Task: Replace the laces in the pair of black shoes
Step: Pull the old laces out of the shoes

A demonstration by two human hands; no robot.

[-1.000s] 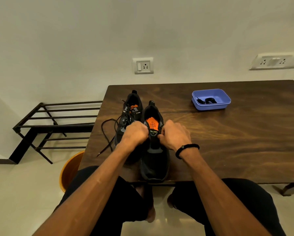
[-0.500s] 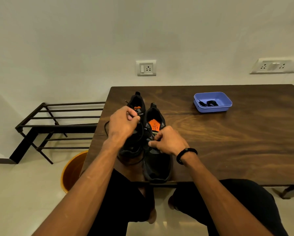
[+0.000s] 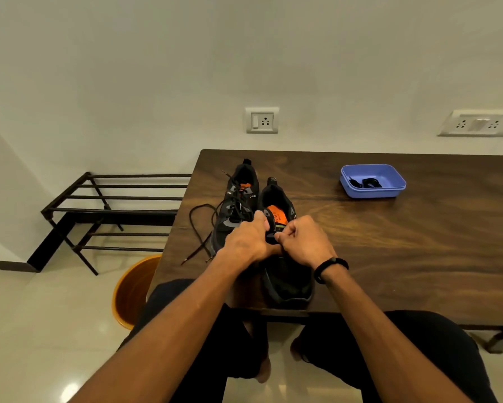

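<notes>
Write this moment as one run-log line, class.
step: relacing | left hand: grips right shoe tongue area | right hand: pinches there too | left shoe: lace loose | blue tray: black laces

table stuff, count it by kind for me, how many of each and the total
black shoes: 2, left shoe and right shoe
blue trays: 1, blue tray
loose black laces: 1 clearly, trailing lace off the left shoe; a dark bundle in the tray looks like laces, number unclear
total: 4 things counted, bundle not included

Bare forearms, blk wristband (image 3: 330,269) on R wrist, blk trousers (image 3: 404,359).
</notes>
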